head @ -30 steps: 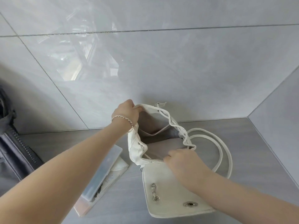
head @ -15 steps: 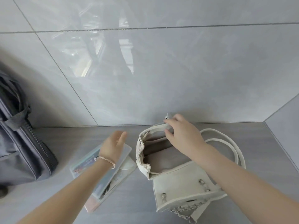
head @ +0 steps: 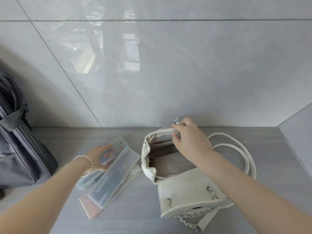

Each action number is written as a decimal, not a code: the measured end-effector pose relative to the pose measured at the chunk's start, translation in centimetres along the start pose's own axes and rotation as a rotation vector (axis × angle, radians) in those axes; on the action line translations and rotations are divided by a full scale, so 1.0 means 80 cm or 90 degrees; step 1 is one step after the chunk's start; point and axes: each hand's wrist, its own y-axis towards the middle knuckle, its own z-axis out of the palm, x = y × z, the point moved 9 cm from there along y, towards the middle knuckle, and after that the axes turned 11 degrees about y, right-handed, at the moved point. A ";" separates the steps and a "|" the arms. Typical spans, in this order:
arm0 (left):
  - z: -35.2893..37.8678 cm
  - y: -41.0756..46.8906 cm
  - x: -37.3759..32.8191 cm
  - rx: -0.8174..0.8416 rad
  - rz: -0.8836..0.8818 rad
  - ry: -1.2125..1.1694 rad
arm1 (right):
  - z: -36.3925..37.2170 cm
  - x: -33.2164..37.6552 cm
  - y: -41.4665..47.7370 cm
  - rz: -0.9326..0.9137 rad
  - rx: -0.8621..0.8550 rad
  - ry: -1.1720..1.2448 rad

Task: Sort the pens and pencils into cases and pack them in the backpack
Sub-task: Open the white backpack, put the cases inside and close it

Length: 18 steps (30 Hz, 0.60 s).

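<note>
The cases [head: 114,176] lie stacked beside the backpack [head: 182,193]; the left hand [head: 98,157] rests flat-fingered on them, likely to lift one. Farther back, the right hand [head: 190,141] pinches the backpack's far rim, holding its mouth open.

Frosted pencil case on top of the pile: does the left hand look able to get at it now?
Probably yes. The left hand is over the clear case, fingers straight, right beside the frosted case, whose top is uncovered; the right hand holds the backpack rim, well aside.
</note>
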 end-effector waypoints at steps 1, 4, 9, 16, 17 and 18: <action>0.002 -0.001 -0.001 0.005 0.000 0.014 | 0.000 0.000 0.000 0.000 -0.003 0.000; 0.000 -0.001 0.000 -0.033 -0.034 -0.002 | 0.001 -0.001 0.000 0.005 -0.005 0.006; -0.044 -0.028 0.004 -0.145 -0.126 -0.099 | -0.001 -0.002 -0.002 0.012 0.001 0.028; -0.180 -0.130 -0.110 -0.374 -0.001 -0.335 | 0.004 0.003 -0.007 0.121 0.117 0.248; -0.191 -0.143 -0.133 -0.389 0.033 -0.360 | 0.007 0.007 -0.008 0.138 0.155 0.302; -0.199 -0.153 -0.156 -0.398 0.059 -0.366 | 0.007 0.013 -0.009 0.137 0.172 0.359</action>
